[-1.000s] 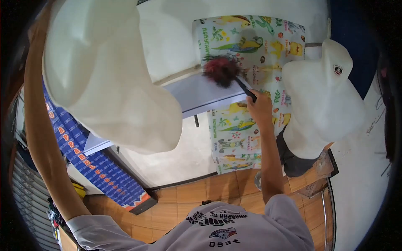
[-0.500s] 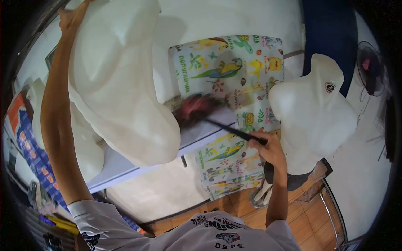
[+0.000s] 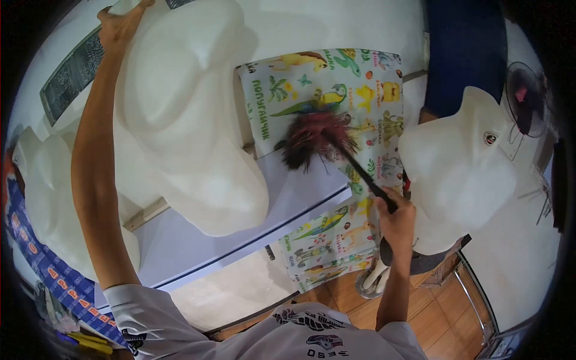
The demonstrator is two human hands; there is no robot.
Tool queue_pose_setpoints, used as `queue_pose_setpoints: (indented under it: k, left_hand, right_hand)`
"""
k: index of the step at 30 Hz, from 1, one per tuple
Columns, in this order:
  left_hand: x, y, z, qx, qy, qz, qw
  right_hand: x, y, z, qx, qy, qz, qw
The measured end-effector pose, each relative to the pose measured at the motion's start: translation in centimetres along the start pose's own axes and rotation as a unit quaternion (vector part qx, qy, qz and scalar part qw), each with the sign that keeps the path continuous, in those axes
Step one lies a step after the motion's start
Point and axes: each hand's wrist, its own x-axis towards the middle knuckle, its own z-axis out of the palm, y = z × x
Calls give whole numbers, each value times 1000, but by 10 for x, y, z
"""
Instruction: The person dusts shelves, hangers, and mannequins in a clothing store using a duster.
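Note:
With fingers wrapped around it, my left hand [image 3: 123, 25] grips the neck end of a large white mannequin torso [image 3: 192, 126] at the top left. The torso leans over a pale lavender shelf [image 3: 240, 222]. My right hand [image 3: 397, 219] is closed on the black handle of a feather duster [image 3: 318, 135]. The duster's dark and pink feathers, blurred by motion, are over the shelf's right end and in front of a cloth [image 3: 372, 90] printed with animals. They are apart from the torso's lower edge.
Another white mannequin torso [image 3: 462, 174] stands at the right, and one more [image 3: 54, 204] at the far left. A blue printed banner [image 3: 60, 273] runs below the left one. A fan [image 3: 525, 99] is at the far right, with a tiled floor [image 3: 438, 315] below.
The duster has swung right and up, away from the torso's lower edge, with my right hand shifting slightly right. The held torso and my left hand appear a little further right.

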Motion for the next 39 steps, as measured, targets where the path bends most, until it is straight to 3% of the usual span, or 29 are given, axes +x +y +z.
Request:
queue_pose_setpoints:
  k: [3,9,10,11,13,15,16,18,19,20,22,24,26,28,30,31,32,34,36,38,39]
  left_hand:
    - [2,-18,6,7,25,5,1000]
    - [11,-34,11,-52,17,17,998]
    - [13,-35,5,-47,-33,18,998]
    - [16,-35,4,-45,-85,21,995]
    - [21,-55,23,54,20,24,998]
    - [22,-63,16,84,8,53,995]
    - [29,-87,22,87,6,110,990]
    - [8,-86,12,89,13,102,991]
    - [-11,-72,-5,89,18,39,995]
    - [-24,-71,-16,82,12,38,996]
    - [-49,-75,-37,39,-23,65,997]
    - [-73,-81,-57,-28,-33,62,997]
    - [-98,-87,-83,-89,-38,56,994]
    - [-124,-84,-109,-161,-62,46,984]
    - [-162,-58,-146,-161,-76,28,984]
    - [-181,-51,-162,-224,-111,25,968]
    - [-199,-45,-177,-284,-145,21,947]
    - [-234,-34,-204,-331,-182,-5,926]
    - [-272,-25,-232,-404,-261,-63,875]
    - [-314,-19,-258,-449,-352,-109,814]
    - [-335,-14,-272,-468,-400,-123,778]
  right_hand:
    - [-7,-3,-18,129,26,90,987]
    - [-36,-47,-59,120,117,93,981]
    - [-41,-50,-68,114,124,94,981]
    - [-47,-52,-79,97,177,60,978]
    - [-65,-36,-108,55,281,-8,958]
    - [-75,-53,-135,96,406,-53,907]
    - [-80,-64,-150,120,458,-87,877]
    - [-91,-62,-184,88,535,-139,828]
    - [-95,-62,-197,88,560,-162,808]
    - [-101,-61,-208,89,582,-184,787]
    - [-119,-50,-231,32,563,-184,805]
    - [-148,-42,-262,-44,475,-40,878]
    - [-162,-69,-297,-237,283,11,929]
    - [-174,-84,-311,-203,286,117,929]
    - [-170,-89,-311,-168,405,14,899]
    - [-167,-94,-310,-148,453,-31,879]
    - [-163,-90,-310,-68,484,-63,870]
    - [-156,-80,-309,-40,499,-133,856]
    - [-158,-72,-307,-41,436,-87,895]
    - [-169,-90,-318,-259,259,-19,931]
    - [-175,-97,-320,-256,256,-23,932]
